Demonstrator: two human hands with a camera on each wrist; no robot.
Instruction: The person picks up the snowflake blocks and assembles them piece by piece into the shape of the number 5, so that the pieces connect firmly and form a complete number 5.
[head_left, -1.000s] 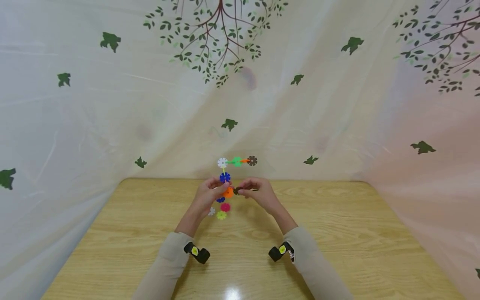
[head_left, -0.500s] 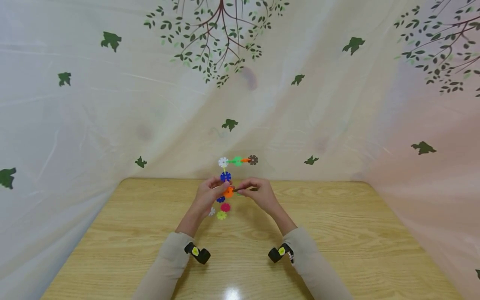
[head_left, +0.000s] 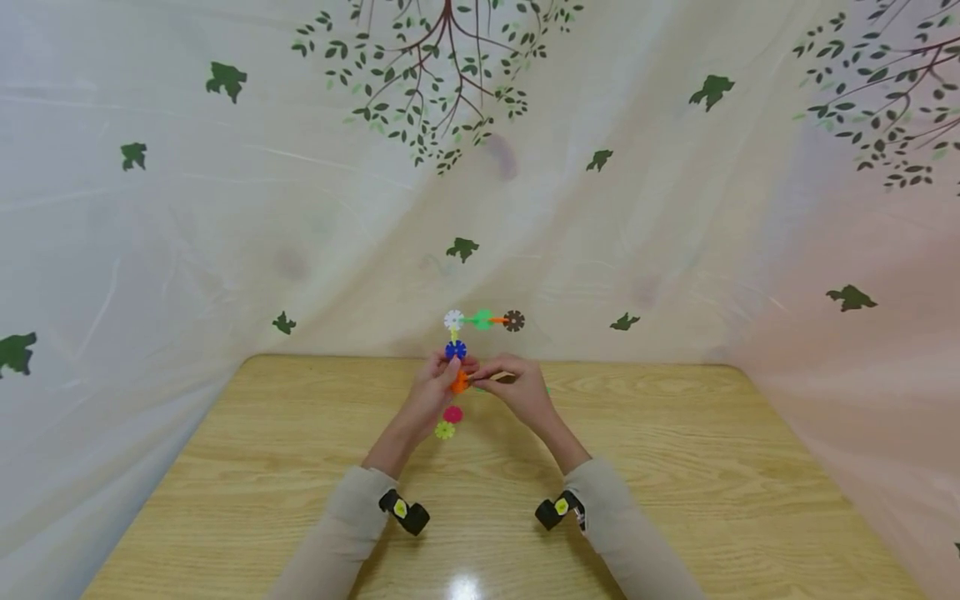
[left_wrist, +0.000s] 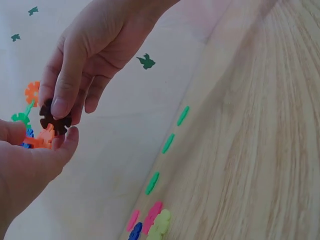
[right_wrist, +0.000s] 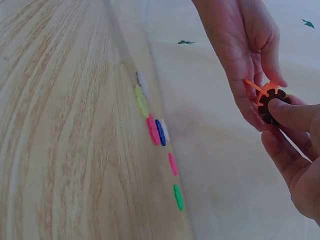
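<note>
Done: multicoloured chain of toothed plastic discs (head_left: 455,349) is joined, held above pale wooden table (head_left: 300,450) | Now: left hand (head_left: 431,393) grips chain; right hand (head_left: 522,388) pinches dark-brown toothed disc (left_wrist: 56,125) at its orange disc (left_wrist: 46,136), seating cannot tell | Not joined: pink disc (head_left: 453,414), yellow disc (head_left: 445,430), green discs (left_wrist: 152,183) on table

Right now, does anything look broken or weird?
Nothing stands out. The left hand holds the joined discs, the right hand pinches a brown disc, and loose discs lie flat on the table. Some parts are hidden.
</note>
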